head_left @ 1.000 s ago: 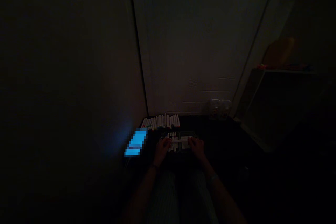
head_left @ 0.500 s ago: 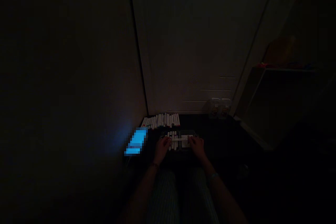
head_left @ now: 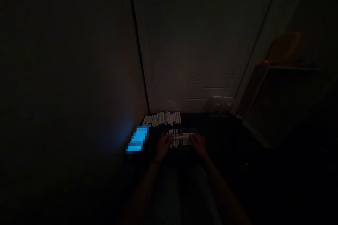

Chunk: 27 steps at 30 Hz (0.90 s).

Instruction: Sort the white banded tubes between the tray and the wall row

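In dim light, a white marker (head_left: 181, 137) lies level between my two hands, over an open case (head_left: 188, 131). My left hand (head_left: 164, 143) is closed on the marker's left end. The right end is pinched in my right hand (head_left: 197, 143). Several white markers (head_left: 173, 143) stand side by side in the left half of the case, partly hidden by my left hand and the held marker. A pale card or sheet (head_left: 186, 141) shows in the right half.
Behind the case lies a row of several white markers (head_left: 162, 119). A lit, blurred screen (head_left: 137, 139) is at the left. Two clear containers (head_left: 221, 107) stand at the back right by the wall. A shelf unit (head_left: 290, 67) is farther right.
The whole view has shifted slightly, so the table's things appear a little higher. Both hands still hold the marker over the case.
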Tool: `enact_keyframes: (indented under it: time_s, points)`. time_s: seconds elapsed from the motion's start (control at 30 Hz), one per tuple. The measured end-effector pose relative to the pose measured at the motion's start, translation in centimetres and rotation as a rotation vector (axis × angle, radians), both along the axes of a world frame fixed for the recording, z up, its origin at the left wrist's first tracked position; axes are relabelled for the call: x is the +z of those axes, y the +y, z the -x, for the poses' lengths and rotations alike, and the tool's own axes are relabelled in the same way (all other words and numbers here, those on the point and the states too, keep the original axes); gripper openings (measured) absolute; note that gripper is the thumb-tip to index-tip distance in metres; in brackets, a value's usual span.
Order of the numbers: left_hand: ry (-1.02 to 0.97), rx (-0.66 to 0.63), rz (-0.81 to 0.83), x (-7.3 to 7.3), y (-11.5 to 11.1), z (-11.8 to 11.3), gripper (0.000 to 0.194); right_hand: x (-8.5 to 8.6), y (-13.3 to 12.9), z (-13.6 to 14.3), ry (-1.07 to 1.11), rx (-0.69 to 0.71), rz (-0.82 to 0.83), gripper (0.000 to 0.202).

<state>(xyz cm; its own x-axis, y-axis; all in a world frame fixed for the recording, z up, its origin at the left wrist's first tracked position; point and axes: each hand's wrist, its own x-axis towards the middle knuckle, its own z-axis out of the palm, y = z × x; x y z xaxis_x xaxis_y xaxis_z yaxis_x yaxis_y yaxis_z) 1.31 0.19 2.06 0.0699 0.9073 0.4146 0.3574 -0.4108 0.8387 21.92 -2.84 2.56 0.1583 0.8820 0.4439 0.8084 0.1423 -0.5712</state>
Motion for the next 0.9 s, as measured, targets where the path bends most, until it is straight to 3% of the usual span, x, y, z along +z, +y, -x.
enact_keyframes:
  time_s: [0.9]
  points:
    - [0.025, 0.025, 0.014, 0.11, 0.01, -0.14, 0.030, -0.06, 0.16, -0.31, 0.021, 0.026, 0.001, 0.043]
